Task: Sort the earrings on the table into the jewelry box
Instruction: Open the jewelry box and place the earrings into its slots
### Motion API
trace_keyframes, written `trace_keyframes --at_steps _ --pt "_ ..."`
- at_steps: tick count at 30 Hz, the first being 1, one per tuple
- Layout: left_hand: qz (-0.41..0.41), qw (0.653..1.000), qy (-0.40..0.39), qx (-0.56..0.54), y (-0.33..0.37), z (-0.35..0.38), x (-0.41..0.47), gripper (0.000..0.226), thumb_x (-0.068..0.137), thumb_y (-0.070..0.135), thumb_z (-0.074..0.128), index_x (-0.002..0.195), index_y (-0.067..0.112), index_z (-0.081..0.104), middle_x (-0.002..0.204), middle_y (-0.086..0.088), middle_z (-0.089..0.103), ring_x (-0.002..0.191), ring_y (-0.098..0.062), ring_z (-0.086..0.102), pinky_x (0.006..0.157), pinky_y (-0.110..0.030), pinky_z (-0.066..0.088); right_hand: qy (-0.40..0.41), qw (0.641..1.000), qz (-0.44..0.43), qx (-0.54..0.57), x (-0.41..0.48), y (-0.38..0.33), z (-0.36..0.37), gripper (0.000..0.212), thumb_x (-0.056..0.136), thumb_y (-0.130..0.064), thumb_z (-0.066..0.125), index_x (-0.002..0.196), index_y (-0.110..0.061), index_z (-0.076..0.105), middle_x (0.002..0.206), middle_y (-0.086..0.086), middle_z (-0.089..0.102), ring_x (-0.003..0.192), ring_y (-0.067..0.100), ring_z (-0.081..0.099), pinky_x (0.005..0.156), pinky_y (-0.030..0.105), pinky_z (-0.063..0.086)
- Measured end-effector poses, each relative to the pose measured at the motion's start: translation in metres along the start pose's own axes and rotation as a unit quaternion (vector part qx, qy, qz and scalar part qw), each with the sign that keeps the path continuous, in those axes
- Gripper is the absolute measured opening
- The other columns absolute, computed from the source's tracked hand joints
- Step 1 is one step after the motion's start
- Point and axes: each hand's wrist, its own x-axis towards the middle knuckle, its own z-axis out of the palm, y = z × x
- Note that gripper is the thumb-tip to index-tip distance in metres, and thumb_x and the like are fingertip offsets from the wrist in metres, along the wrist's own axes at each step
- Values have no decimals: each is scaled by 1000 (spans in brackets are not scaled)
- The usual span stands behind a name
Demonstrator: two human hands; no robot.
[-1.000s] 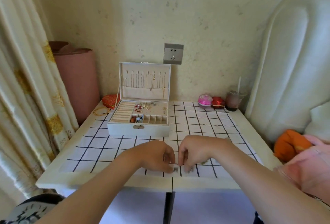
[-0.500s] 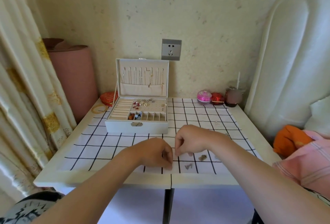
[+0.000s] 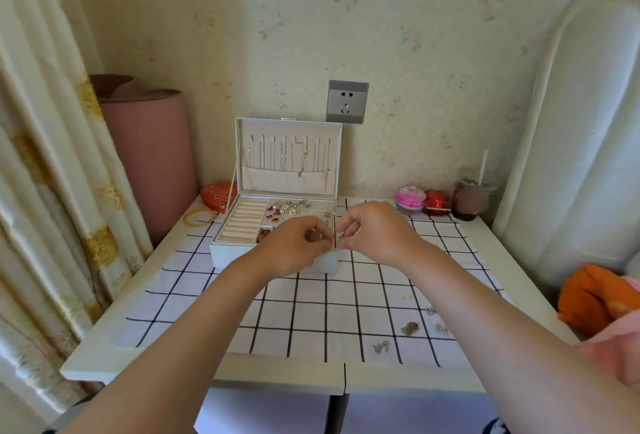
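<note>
Head view: at the open jewelry box [image 3: 228,257], front right corner, the left hand [image 3: 294,250] and the right hand [image 3: 375,234] each close a fingertip grip on one small earring [image 3: 341,236]. Likely step: placing it. Next it needs lowering into a compartment, then fetching the loose earrings [image 3: 410,328] on the worktop [image 3: 485,239].

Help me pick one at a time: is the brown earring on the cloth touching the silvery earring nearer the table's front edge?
Apart. The head view shows bare cloth between the brown earring and the silvery earring.
</note>
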Motion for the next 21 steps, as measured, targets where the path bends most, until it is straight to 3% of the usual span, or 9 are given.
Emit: trace_keyframes --at_steps 2,4,8,11,15,18,21 --pt "2 1000 6 2 -1 -4 8 6 93 24 64 94 25 69 88 -11 67 59 -6 58 57 -12 48 25 999 -21 -35 9 -4 3 17 76 -24 83 89 -31 73 82 -15 72 80 -2 65 72 23 51" --pt "4 1000 16 13 -2 -7 14 7 93 25 63 91 25 70 77 3 65 55 -1 57 58 -11 46 31 997 -41 -57 18 -6 7 13 78 -24 81 87 -30 74 85 -13 73 82 2 66 72 25 52" --pt "-8 997 75 31 -7 -14 29 7 90 30 67 86 26 71 69 10 64 53 0 56 54 -21 46 41 997 -58 -12 40 -9 13 11 76 -26 84 82 -25 75 79 -12 71 78 5 67 71 29 56" --pt "-4 993 107 47 -9 -23 41 8 89 33 66 89 28 72 79 9 68 67 -5 59 58 -21 42 63 996 -65 28 57 -12 14 14 75 -23 87 82 -21 75 77 -13 70 74 0 65 66 16 51" --pt "-9 990 138 24 -12 -34 52 11 91 31 63 89 25 72 81 5 69 72 -14 65 65 -29 52 57 992 -71 90 80 -14 16 19 76 -10 85 82 -24 74 74 -17 66 67 -11 60 63 4 45" --pt "-36 983 177 8 -17 -42 61 12 91 30 62 85 25 71 74 7 67 72 -15 67 67 -29 53 29 987 -62 144 97 -18 16 21 81 -7 80 92 -24 76 83 -12 70 66 -10 62 66 13 49" --pt "-37 979 196 -42 -20 -49 68 11 91 28 64 87 21 72 74 5 67 67 -13 63 68 -28 53 7 979 -35 199 109 -19 15 23 85 -14 78 108 -19 75 93 -8 74 58 -1 62 50 23 51"
